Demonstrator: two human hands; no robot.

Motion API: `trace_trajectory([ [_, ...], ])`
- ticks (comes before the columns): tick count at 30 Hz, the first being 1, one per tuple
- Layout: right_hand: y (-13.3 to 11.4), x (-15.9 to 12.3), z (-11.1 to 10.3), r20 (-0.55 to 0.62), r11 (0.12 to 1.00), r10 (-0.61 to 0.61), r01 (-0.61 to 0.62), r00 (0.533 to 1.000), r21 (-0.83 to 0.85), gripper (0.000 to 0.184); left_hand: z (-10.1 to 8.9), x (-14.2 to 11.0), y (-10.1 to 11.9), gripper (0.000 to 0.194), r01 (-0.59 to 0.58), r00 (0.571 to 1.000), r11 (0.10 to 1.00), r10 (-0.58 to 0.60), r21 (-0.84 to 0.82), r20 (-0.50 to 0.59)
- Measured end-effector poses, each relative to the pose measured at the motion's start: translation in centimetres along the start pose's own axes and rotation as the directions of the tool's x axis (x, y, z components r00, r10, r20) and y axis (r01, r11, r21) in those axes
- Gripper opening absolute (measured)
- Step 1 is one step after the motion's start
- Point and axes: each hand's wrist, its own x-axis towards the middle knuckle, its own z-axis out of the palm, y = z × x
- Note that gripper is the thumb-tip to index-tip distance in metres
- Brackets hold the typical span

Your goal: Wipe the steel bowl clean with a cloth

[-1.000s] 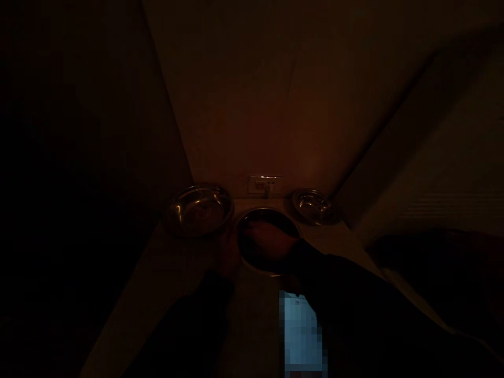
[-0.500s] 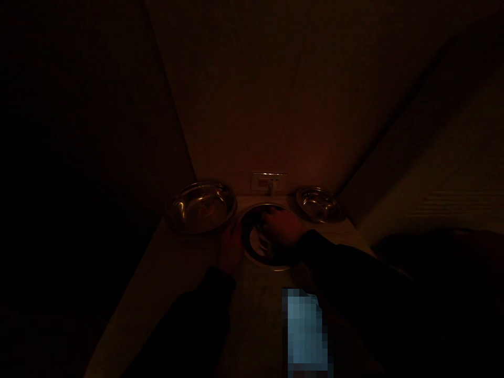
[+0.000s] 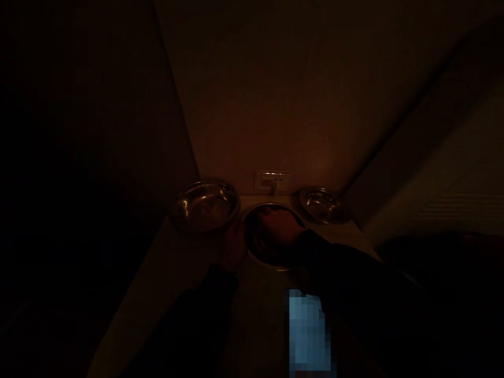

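My right hand (image 3: 281, 226) is down inside the middle bowl (image 3: 277, 270), its fingers bent toward the far left part of the inside; in this gloom I cannot tell whether they pinch anything. Half a second ago those fingers were a little further right, and a pale shine showed on the bottom of the bowl; now that patch is much dimmer. My left hand (image 3: 233, 244) is at the bowl's left side, as it was before (whether it grips the rim or only rests beside it, I cannot tell).

The middle bowl sits on the table (image 3: 145, 294) between two shiny metal dishes: a large bowl (image 3: 183, 207) on the left, just beyond my left hand, and a smaller dish (image 3: 323, 205) on the right. Both have stayed put, though my whole view has slid slightly. Behind, a socket (image 3: 272, 181) is set low in the wall (image 3: 244, 105). Nearer me, below my right forearm, a blurred-out bright screen (image 3: 309, 336) glows blue.
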Motion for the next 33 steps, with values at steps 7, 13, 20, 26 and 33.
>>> trace_trajectory([
  [7,1.5,-1.1,1.0,0.028,0.991,0.102,-0.1,0.994,-0.087,0.03,0.3,-0.4,0.9,0.031,0.056,0.997,0.997,-0.054,0.044,-0.061],
  [13,0.3,0.1,0.7,0.026,0.998,0.014,-0.012,1.0,-0.066,0.032,0.3,-0.3,0.9,0.03,0.033,0.999,0.998,-0.031,0.054,-0.033],
  [20,0.0,0.0,0.0,0.001,0.997,-0.041,0.041,0.999,-0.068,0.029,0.1,-0.2,0.3,0.035,-0.011,1.0,0.998,0.013,0.061,-0.026],
  [26,1.9,-1.8,0.4,0.036,0.995,-0.016,0.019,0.999,-0.1,0.026,0.2,-0.7,1.1,0.032,0.015,0.999,0.994,-0.01,0.112,-0.041],
  [33,1.3,-1.0,0.4,0.009,0.992,-0.075,0.076,0.997,-0.098,0.027,0.3,-0.6,0.9,0.034,-0.004,1.0,0.997,0.004,0.079,0.001],
])
